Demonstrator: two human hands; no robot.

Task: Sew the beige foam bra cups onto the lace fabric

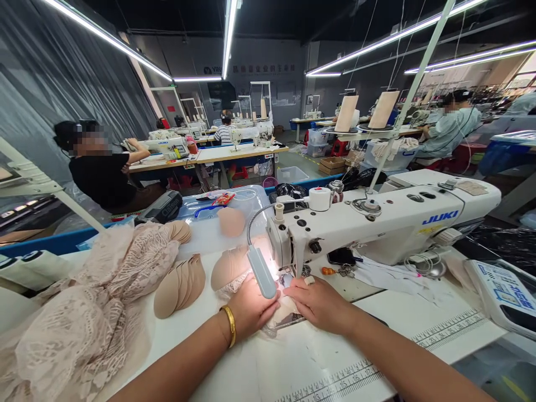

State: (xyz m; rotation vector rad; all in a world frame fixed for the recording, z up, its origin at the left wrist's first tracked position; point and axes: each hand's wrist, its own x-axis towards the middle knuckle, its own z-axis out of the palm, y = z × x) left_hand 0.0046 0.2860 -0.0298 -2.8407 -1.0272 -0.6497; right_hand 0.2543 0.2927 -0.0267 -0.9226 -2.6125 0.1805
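Observation:
My left hand [250, 306], with a gold bangle at the wrist, is beside the needle area of a white sewing machine [402, 223]. Its fingers are closed on pale lace fabric [281, 314]. From the other side, my right hand [320, 304], wearing a ring, presses its fingers together on the same fabric. A grey lamp [262, 273] hangs over the left hand and hides part of its fingers and the stitching spot. Just behind the left hand lies a beige bra cup [228, 270] with lace along its edge.
Left of my hands are a stack of bra cups [180, 287] and a heap of beige lace [75, 329]. A clear plastic bin [196, 231] stands behind. A ruler strip [335, 382] marks the table's front. Co-workers sit at other machines beyond.

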